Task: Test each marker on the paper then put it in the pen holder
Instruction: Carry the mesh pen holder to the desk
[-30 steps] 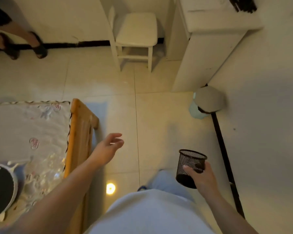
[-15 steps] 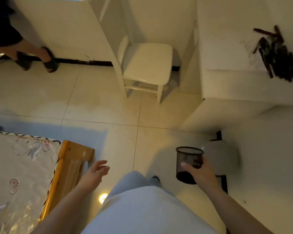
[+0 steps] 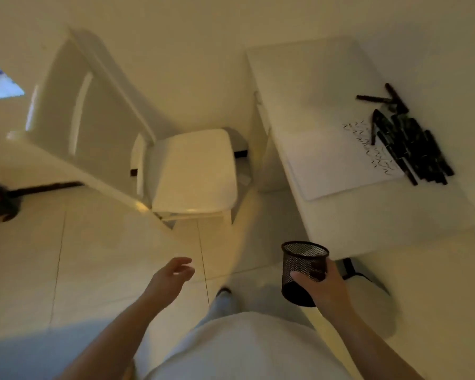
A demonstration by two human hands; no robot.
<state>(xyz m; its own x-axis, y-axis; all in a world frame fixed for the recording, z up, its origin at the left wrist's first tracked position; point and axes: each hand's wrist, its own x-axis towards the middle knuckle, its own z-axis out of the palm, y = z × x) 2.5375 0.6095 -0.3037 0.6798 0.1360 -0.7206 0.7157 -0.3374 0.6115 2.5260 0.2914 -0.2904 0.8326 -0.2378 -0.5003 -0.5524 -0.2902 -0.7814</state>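
We see the holder [image 3: 304,272], a black mesh cup, upright at lower right of centre, gripped by the right hand [image 3: 324,289] with fingers curled round its side (nothing visible inside it). The left hand [image 3: 170,278] hangs at lower centre, fingers loosely bent, holding nothing. The markers [image 3: 412,141], all black, lie in a loose pile at the right of the frame, partly on the paper [image 3: 337,163], which shows black squiggles near them. Paper and markers sit on a white desk [image 3: 381,215], whose near corner is just above the holder. Open floor [image 3: 93,256] fills the left and centre, with a white chair [image 3: 192,171] beside the desk. The frame is motion-blurred, so we cannot count the markers. A dark shape at the left edge is cut off.
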